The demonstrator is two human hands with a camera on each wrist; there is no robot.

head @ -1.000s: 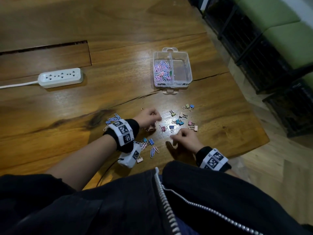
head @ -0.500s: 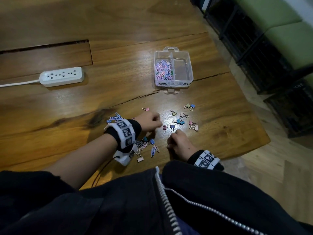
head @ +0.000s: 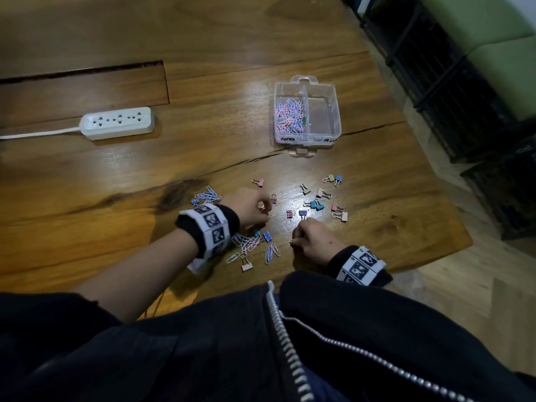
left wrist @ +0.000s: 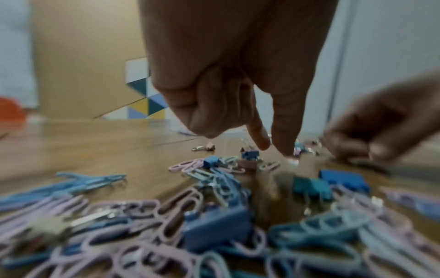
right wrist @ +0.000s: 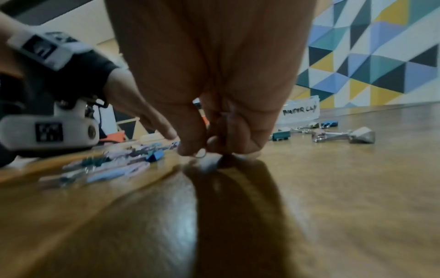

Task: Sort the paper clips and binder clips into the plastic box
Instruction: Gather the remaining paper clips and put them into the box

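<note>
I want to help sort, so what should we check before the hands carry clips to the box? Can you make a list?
1. Plastic box open on top: ok.
2. Its right compartment, for binder clips, has room: ok, it looks bare.
3. Its left compartment holds the paper clips only: cannot tell, something green sits among them.
4. Right hand holds something: ok, its fingers are curled round a small wire loop, probably a binder clip's handle.
5. Left hand holds a clip: cannot tell, two fingers point down at the table, the rest are curled.
6. Path to the box is free: ok, only loose binder clips lie between.
</note>
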